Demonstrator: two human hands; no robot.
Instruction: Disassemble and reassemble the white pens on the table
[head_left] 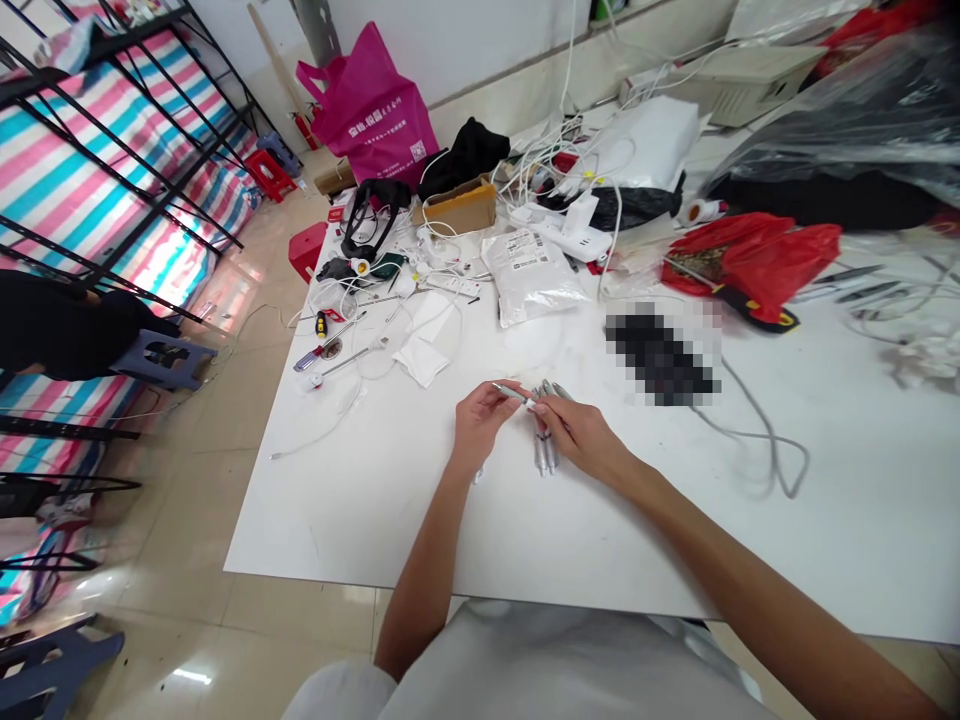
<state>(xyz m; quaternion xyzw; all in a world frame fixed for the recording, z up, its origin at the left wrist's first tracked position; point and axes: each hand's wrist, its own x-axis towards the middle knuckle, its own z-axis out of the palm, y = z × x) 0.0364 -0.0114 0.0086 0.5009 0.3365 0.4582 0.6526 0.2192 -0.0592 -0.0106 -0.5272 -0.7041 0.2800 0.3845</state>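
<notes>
Both my hands meet above the white table [337, 510], joined by a slim silver-grey pen [510, 393]. My left hand [480, 418] has its fingers closed round the pen's left part. At the other end, by a white section, my right hand [579, 428] pinches it between thumb and fingers. Several similar silver pens [545, 455] lie side by side on the table, partly covered by my right hand. Beside my left wrist, a small pale tip [478, 476] shows, too little of it to name.
Screwdrivers [322, 352], white paper [426, 340] and tangled cables lie toward the left. Farther back are a white plastic parcel [531, 275], a cardboard box [457, 207] and a magenta bag [375, 110]. A blurred black object [660, 355] with a grey cable lies right. A person [60, 325] sits left.
</notes>
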